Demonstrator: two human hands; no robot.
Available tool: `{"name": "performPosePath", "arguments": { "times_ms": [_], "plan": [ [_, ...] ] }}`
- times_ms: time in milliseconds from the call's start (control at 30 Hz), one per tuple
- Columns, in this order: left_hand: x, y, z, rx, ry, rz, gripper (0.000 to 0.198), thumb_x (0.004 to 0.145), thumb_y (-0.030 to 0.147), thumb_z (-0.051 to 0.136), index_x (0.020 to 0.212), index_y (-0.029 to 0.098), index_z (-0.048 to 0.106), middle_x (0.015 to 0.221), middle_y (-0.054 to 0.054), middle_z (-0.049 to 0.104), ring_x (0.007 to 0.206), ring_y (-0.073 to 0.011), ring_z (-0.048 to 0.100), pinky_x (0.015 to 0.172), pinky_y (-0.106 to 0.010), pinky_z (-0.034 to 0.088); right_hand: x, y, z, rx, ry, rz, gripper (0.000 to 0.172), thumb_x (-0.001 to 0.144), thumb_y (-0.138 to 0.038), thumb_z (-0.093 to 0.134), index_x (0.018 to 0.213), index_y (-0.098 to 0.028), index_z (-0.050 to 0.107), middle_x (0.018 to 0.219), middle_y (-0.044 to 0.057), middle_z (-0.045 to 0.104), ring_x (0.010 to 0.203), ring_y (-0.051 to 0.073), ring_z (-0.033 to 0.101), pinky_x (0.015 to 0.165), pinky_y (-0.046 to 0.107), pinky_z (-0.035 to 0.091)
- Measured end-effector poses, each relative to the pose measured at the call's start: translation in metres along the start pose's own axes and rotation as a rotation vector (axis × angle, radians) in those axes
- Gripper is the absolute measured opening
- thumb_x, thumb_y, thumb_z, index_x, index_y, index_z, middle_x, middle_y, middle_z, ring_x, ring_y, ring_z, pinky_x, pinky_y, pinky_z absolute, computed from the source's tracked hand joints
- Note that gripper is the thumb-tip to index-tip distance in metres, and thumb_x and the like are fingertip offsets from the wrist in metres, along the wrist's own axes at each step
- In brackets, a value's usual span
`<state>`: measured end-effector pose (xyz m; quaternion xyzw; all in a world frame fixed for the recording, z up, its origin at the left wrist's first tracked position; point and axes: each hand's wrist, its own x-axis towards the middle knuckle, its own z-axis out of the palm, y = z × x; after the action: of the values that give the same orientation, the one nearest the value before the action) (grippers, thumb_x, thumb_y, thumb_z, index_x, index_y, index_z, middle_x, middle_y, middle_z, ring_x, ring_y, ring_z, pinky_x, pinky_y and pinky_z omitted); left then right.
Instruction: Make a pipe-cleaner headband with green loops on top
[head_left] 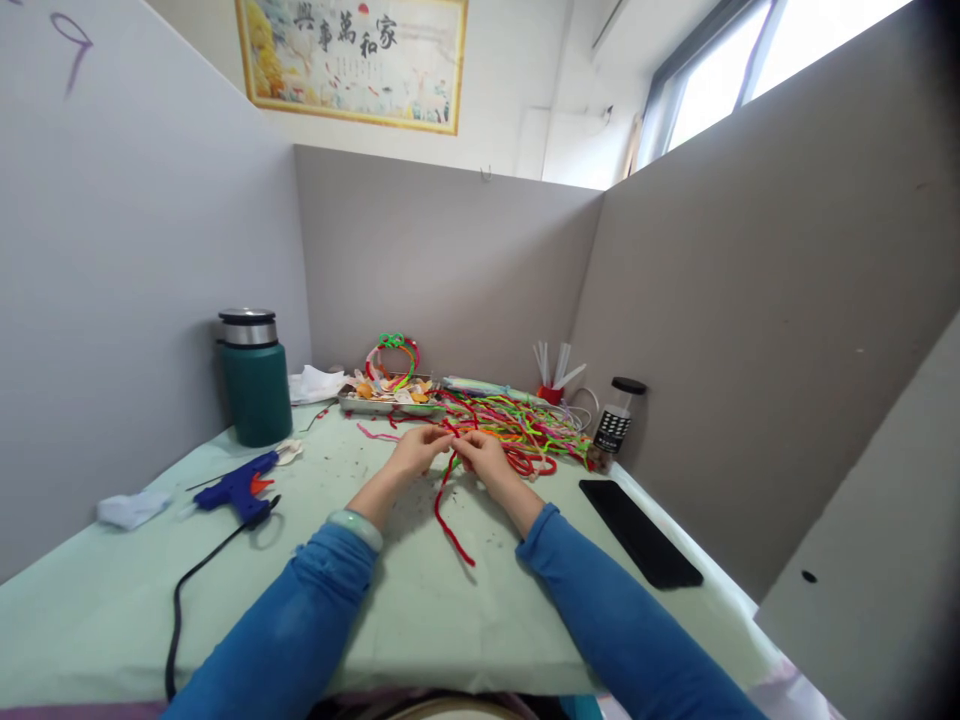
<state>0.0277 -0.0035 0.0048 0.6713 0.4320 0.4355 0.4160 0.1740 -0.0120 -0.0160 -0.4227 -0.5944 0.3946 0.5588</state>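
Note:
Both hands meet over the middle of the table, fingertips pinched close together. My left hand (417, 451) grips a red pipe cleaner (444, 515) from the left side. On its right side, my right hand (482, 456) pinches the same piece. One end of the pipe cleaner hangs down toward me and rests on the cloth, slightly bent. The exact crossing or twist between the fingertips is too small to make out. Just beyond my hands lies a tangled heap of red, green, orange and pink pipe cleaners (517, 420).
A metal tray (375, 405) of small pieces stands behind, with a colourful pipe-cleaner hoop (415, 362) on it. Left are a green flask (257, 390) and a blue glue gun (238, 488) with a cord. Right are a black phone (639, 533), a jar (615, 425) and glue sticks (561, 365).

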Motion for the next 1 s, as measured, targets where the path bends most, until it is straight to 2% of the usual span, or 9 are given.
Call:
{"name": "performPosePath", "arguments": {
  "times_ms": [167, 333, 500, 633, 700, 800, 900, 1000],
  "plan": [
    [0.001, 0.004, -0.004, -0.147, 0.087, 0.004, 0.037, 0.063, 0.048, 0.064, 0.074, 0.013, 0.059, 0.058, 0.002, 0.054, 0.036, -0.0034, 0.032, 0.036, -0.02, 0.025, -0.002, -0.002, 0.007, -0.096, -0.052, -0.052, 0.023, 0.068, -0.035, 0.061, 0.058, -0.018, 0.051, 0.047, -0.006, 0.045, 0.042, 0.008, 0.04, 0.043, 0.022, 0.03],
    [0.0, 0.005, -0.006, -0.287, 0.077, -0.105, 0.033, 0.062, 0.045, 0.066, 0.066, 0.014, 0.054, 0.046, 0.006, 0.044, 0.035, -0.0033, 0.03, 0.037, -0.02, 0.026, -0.003, -0.001, 0.008, -0.042, -0.116, -0.063, 0.021, 0.067, -0.036, 0.064, 0.067, -0.018, 0.053, 0.055, -0.005, 0.047, 0.046, 0.008, 0.04, 0.046, 0.021, 0.033],
    [0.005, -0.004, -0.008, -0.427, 0.052, -0.156, 0.029, 0.061, 0.038, 0.068, 0.064, 0.016, 0.05, 0.043, 0.008, 0.036, 0.036, -0.0036, 0.03, 0.037, -0.019, 0.024, -0.005, -0.006, 0.007, -0.087, -0.141, -0.129, 0.023, 0.071, -0.038, 0.061, 0.063, -0.018, 0.053, 0.055, -0.004, 0.047, 0.049, 0.009, 0.041, 0.049, 0.021, 0.033],
    [0.009, -0.011, -0.008, -0.56, 0.051, -0.186, 0.033, 0.057, 0.037, 0.072, 0.07, 0.016, 0.049, 0.052, 0.007, 0.046, 0.037, -0.0026, 0.032, 0.039, -0.019, 0.027, -0.006, -0.007, 0.007, -0.101, -0.145, -0.153, 0.022, 0.072, -0.037, 0.06, 0.062, -0.018, 0.053, 0.054, -0.005, 0.047, 0.049, 0.009, 0.042, 0.049, 0.021, 0.032],
    [0.007, -0.009, -0.008, -0.531, 0.015, -0.19, 0.035, 0.056, 0.038, 0.073, 0.072, 0.015, 0.052, 0.055, 0.006, 0.049, 0.037, -0.0022, 0.032, 0.039, -0.019, 0.026, -0.006, -0.004, 0.007, -0.096, -0.137, -0.132, 0.023, 0.073, -0.037, 0.06, 0.062, -0.018, 0.052, 0.052, -0.005, 0.047, 0.047, 0.009, 0.041, 0.048, 0.021, 0.032],
    [0.001, -0.002, -0.007, -0.39, -0.055, -0.186, 0.039, 0.053, 0.042, 0.075, 0.071, 0.014, 0.055, 0.049, 0.006, 0.044, 0.038, -0.0033, 0.032, 0.038, -0.019, 0.024, -0.006, -0.001, 0.008, -0.087, -0.133, -0.093, 0.026, 0.073, -0.039, 0.06, 0.06, -0.018, 0.05, 0.049, -0.005, 0.045, 0.044, 0.008, 0.039, 0.045, 0.021, 0.031],
    [-0.003, 0.003, -0.006, -0.257, -0.007, -0.187, 0.04, 0.054, 0.047, 0.074, 0.066, 0.014, 0.054, 0.042, 0.008, 0.038, 0.036, -0.0042, 0.032, 0.037, -0.02, 0.025, -0.003, -0.001, 0.004, -0.113, -0.182, -0.037, 0.028, 0.075, -0.044, 0.057, 0.065, -0.018, 0.054, 0.052, -0.004, 0.049, 0.042, 0.008, 0.041, 0.042, 0.02, 0.03],
    [-0.002, 0.002, -0.006, -0.219, 0.005, -0.207, 0.038, 0.059, 0.048, 0.071, 0.063, 0.015, 0.052, 0.04, 0.007, 0.038, 0.035, -0.0042, 0.031, 0.037, -0.02, 0.025, 0.003, -0.003, -0.014, -0.21, -0.198, 0.059, 0.033, 0.08, -0.049, 0.049, 0.075, -0.018, 0.059, 0.065, 0.001, 0.059, 0.045, 0.009, 0.047, 0.041, 0.021, 0.031]
  ]
}}
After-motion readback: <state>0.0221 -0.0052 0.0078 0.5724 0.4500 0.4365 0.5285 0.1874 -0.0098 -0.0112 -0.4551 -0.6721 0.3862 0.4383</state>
